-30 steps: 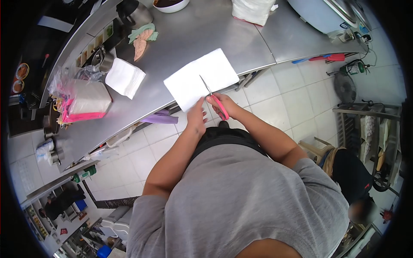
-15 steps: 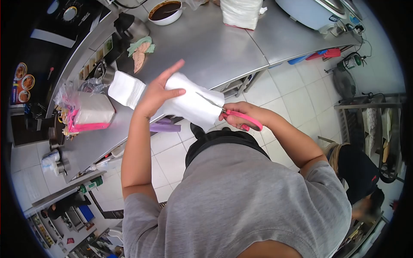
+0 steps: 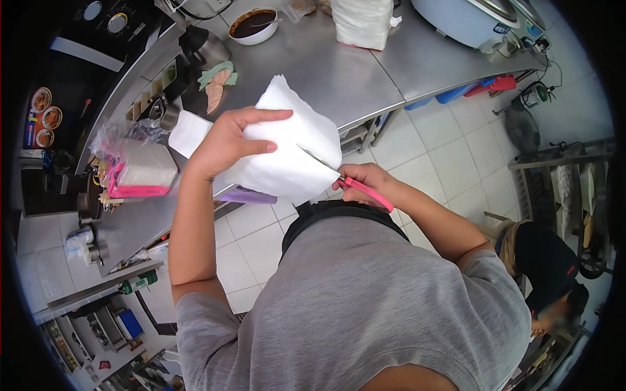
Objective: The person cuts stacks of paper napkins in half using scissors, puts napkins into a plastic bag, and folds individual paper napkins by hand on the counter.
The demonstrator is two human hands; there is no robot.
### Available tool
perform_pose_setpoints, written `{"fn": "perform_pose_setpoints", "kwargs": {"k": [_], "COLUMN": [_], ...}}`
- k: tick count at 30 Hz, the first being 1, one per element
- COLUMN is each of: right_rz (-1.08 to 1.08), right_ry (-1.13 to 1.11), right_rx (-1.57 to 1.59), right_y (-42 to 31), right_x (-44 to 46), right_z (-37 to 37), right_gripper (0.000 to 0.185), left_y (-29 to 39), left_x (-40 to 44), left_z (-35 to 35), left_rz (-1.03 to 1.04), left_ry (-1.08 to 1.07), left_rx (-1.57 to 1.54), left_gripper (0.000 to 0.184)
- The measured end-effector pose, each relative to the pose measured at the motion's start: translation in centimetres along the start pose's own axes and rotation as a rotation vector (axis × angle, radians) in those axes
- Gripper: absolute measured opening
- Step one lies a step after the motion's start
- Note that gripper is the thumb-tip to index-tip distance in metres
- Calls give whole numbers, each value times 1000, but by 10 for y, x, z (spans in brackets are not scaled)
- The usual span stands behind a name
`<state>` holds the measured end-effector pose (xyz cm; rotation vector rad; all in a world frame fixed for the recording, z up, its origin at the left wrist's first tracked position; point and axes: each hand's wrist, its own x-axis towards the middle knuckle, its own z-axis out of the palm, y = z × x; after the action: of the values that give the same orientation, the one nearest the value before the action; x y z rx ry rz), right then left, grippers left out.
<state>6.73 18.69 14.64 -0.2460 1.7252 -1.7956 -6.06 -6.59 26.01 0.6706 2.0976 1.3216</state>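
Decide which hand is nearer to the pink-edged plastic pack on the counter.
Left. The left hand holds the white sheet, to the right of the pink-edged pack; the right hand, on the scissors, is farther right.

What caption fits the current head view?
Left hand holds a white paper-like sheet while right hand grips pink-handled metal scissors, one blade visible over it, at a steel counter.

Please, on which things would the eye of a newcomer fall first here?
Probably on the pink-handled scissors in the right hand, their blades at the white sheet that the left hand holds. Next, perhaps, the white bowl with something dark inside, toward the far side of the metal counter.
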Motion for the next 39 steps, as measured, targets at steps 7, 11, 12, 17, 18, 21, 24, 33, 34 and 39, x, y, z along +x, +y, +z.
{"fn": "perform_pose_setpoints", "kwargs": {"k": [7,11,12,17,18,21,24,33,34,39], "right_rz": [-142,-194,-196,-208,-221,-264,-117,-159,-229,-516], "right_ry": [-54,-80,-75,47,79,66,-60,-26,-1,115], "right_rx": [-63,-36,-18,7,13,-27,-106,-184,-189,-149], "right_y": [-5,-7,-9,8,8,1,-18,-22,-21,-20], "right_x": [4,7,7,13,13,10,4,3,5,17], "right_z": [7,10,12,16,17,18,11,17,19,29], "right_gripper": [55,58,56,47,45,46,53,80,82,85], "left_y": [13,22,24,29,30,34,35,46,46,44], "left_x": [-12,-17,-19,-24,-25,-27,-28,-32,-32,-33], "left_z": [5,11,12,11,11,12,9,13,13,13], "left_rz": [31,32,29,37,41,41,76,0,26,54], "left_ry": [-28,-23,-15,11,12,12,22,-23,-34,-33], "left_rx": [35,67,71,100,91,74,106,49,70,98], "left_gripper": [53,54,54,54,54,54,55,56,56,56]}}
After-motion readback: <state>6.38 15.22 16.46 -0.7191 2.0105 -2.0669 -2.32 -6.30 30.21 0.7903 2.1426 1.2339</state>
